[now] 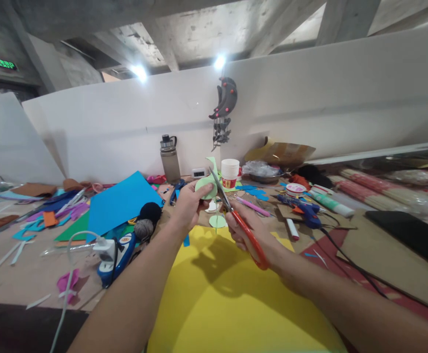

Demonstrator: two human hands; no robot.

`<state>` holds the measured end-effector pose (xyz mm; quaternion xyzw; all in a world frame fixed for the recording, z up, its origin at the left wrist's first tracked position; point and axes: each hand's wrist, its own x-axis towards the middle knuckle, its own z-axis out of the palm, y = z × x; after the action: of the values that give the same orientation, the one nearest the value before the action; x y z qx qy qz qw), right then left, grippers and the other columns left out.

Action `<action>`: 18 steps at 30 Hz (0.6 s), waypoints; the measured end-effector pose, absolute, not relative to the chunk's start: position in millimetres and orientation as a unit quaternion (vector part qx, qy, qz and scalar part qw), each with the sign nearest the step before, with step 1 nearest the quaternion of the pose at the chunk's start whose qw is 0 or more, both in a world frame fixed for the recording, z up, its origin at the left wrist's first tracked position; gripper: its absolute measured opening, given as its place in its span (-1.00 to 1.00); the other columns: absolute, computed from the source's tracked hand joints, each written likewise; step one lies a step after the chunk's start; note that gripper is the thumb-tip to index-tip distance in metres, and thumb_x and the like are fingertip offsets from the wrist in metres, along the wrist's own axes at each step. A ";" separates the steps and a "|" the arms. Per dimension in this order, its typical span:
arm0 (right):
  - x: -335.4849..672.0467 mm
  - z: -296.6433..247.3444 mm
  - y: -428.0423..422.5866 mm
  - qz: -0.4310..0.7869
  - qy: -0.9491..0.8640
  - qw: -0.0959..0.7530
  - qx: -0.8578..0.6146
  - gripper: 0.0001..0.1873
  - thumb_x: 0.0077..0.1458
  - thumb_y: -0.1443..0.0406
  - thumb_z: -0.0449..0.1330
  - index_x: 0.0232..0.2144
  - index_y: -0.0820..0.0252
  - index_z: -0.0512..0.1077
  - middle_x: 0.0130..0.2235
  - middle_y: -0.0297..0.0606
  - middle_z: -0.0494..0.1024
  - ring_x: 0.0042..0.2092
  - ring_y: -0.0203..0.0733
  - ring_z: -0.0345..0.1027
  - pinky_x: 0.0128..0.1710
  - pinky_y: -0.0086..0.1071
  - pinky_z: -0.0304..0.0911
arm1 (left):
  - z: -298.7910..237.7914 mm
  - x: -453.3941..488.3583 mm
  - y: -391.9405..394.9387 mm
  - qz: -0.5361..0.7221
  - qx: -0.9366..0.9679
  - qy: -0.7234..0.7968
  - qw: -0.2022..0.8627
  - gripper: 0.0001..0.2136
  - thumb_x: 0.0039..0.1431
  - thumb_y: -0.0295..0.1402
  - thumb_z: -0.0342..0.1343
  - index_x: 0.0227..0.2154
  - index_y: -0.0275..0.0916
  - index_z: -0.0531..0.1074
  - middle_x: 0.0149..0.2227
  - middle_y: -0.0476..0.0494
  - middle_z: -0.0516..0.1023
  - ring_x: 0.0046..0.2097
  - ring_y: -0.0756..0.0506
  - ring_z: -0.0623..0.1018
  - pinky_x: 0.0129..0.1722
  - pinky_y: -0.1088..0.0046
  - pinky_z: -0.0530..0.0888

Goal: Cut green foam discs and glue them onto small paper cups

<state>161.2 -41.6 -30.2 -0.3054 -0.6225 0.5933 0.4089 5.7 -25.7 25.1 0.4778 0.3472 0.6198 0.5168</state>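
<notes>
My left hand (190,206) pinches a rounded piece of light green paper (205,188) between thumb and fingers. A narrow curling strip of the same green rises at its upper right edge. In my right hand (249,225) is a pair of scissors (249,238) with orange-red handles, its blades pointing up and left beside the green piece. The blades look nearly closed along the strip. Below the hands, a green disc (217,221) lies at the far edge of a large yellow sheet (214,289).
A stack of paper cups (229,171) and a grey bottle (170,159) stand at the back. Blue sheets (120,203), black yarn (150,214) and a power strip (116,262) lie left. A blue glue gun (307,213), a marker (292,229) and a black phone-like slab (413,235) lie right.
</notes>
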 end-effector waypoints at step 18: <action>162.9 -30.8 -38.3 0.570 -0.671 0.406 -0.244 -0.64 0.15 -0.04 0.06 -0.18 0.06 0.19 -0.51 -0.50 0.09 -0.55 -0.40 -0.02 -0.61 -0.48 -0.01 | 23.3 5.1 -22.4 0.629 0.470 0.337 0.519 -0.66 -0.21 -0.23 0.36 -0.40 -0.33 0.45 -0.46 -0.02 0.44 -0.51 0.10 0.37 -0.55 0.60 0.32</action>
<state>162.9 -38.3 -30.8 -0.2444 -0.6707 0.5702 0.4065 5.1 -22.4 23.3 0.4698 0.3372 0.6290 0.5195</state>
